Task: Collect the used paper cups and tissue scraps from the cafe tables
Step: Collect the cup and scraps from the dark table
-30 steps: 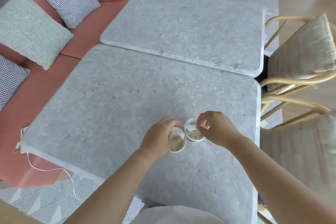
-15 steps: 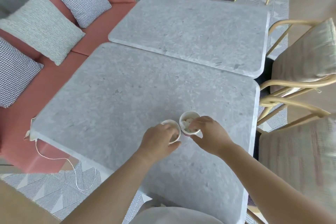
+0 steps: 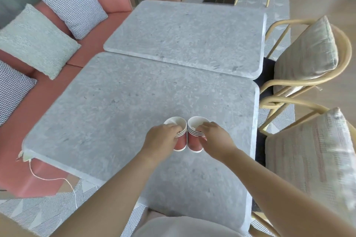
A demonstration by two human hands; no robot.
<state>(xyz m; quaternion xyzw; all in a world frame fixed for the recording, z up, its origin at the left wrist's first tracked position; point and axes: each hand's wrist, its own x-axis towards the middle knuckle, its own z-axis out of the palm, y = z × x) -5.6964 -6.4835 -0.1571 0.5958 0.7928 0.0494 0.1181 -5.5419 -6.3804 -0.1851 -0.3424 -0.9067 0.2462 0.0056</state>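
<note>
Head view, the only one we have.

Progress: both tabletops show bare stone. The far table (image 3: 183, 34) carries nothing we can see. The near table (image 3: 115, 111) has only two paper cups, side by side and touching, toward its right-hand half. We judge the gathering here nearly done, with the carry-off left to do. No loose tissue scraps lie on either top. Some may be tucked inside the cups, but the interiors read as plain white and the fingers cover part of each mouth, so we cannot tell.

Hands: both arms reach forward from the bottom of the frame and converge on the pair. The left hand (image 3: 161, 138) grips the left cup (image 3: 181, 143), fingers curled over the rim and into the mouth. The right hand (image 3: 213, 136) mirrors it on the right cup (image 3: 193, 143), fingertips hooked over the rim, thumb low on the red wall. Both cups seem tipped with their mouths away from us. We cannot say whether their bases touch the stone.
</note>
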